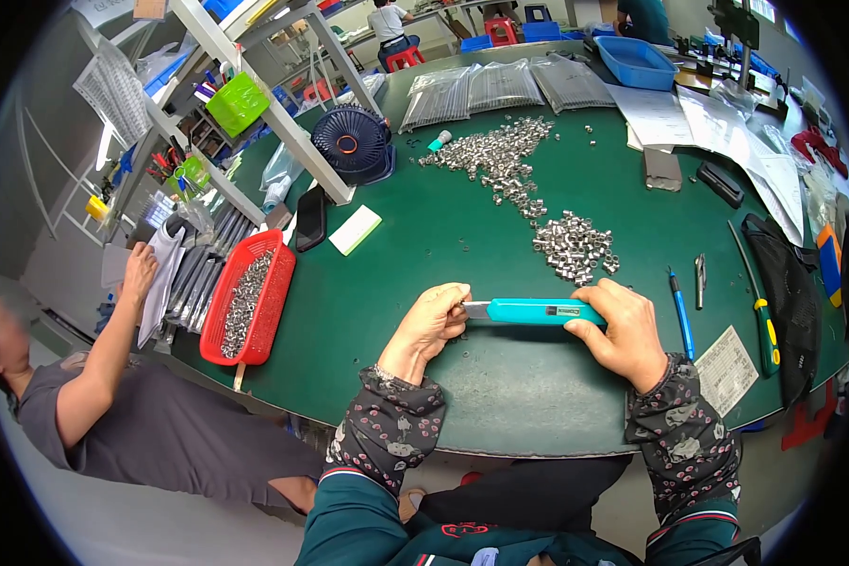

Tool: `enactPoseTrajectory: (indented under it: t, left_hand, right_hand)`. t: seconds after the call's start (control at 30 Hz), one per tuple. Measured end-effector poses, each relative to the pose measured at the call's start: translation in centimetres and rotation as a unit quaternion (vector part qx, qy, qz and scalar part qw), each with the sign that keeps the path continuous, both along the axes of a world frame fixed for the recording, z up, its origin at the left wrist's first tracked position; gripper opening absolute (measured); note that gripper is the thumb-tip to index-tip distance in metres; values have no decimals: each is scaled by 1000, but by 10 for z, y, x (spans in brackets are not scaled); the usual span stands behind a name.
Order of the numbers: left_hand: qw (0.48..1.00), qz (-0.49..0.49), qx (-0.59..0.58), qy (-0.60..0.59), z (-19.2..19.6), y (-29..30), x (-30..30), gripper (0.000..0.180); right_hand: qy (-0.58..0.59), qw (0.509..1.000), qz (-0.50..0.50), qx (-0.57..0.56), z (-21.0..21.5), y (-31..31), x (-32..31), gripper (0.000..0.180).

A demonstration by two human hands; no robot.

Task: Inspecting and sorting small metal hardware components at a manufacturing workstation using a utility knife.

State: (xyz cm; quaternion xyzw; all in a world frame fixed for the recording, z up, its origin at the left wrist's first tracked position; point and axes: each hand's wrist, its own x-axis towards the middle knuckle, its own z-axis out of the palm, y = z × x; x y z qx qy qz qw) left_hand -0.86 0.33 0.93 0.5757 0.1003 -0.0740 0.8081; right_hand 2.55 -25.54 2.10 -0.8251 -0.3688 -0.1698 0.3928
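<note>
My right hand (624, 332) is wrapped around a teal utility knife (524, 312), held level over the near part of the green table. Its metal blade (477, 310) points left and reaches the fingertips of my left hand (423, 328). Those fingers are pinched together at the blade's tip; whatever small piece they may hold is hidden. Just beyond the knife lies a small heap of short metal sleeves (575, 247). A larger spread of similar metal pieces (500, 160) stretches farther back, with a teal-capped item (440, 141) at its left edge.
At left stand a red basket (278, 302) of small metal parts, a phone (310, 219) and a blue fan (352, 143). A blue pen (681, 316), a yellow-green-handled tool (769, 340) and a printed card (726, 371) lie right. Bagged tubes (505, 87) line the back. A co-worker (132, 406) handles papers.
</note>
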Motion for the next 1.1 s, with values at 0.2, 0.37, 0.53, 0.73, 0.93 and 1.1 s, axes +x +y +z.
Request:
enactPoseTrajectory:
  t: [0.2,0.37,0.53,0.73,0.93,1.1]
  left_hand:
    - [1000,-11,2,28,3,0,-1,25]
    - [999,-42,-7,27,2,2,0,22]
    - [998,-39,5,46,4,-1,-1,20]
    - [998,-45,17,49,2,0,-1,20]
    - [999,-52,-2,8,-1,1,0,23]
    - [998,18,-18,-56,-1,0,1,25]
  right_hand:
    - [-58,998,-8,-13,6,0,-2,24]
    - [-99,995,-11,-17,11,-1,-2,26]
    - [-160,986,-15,-37,12,-2,-2,31]
    - [-211,976,-26,-50,14,-2,-2,32]
    - [-240,968,-42,-68,17,-2,-3,31]
    - [-120,992,-28,-1,9,0,0,27]
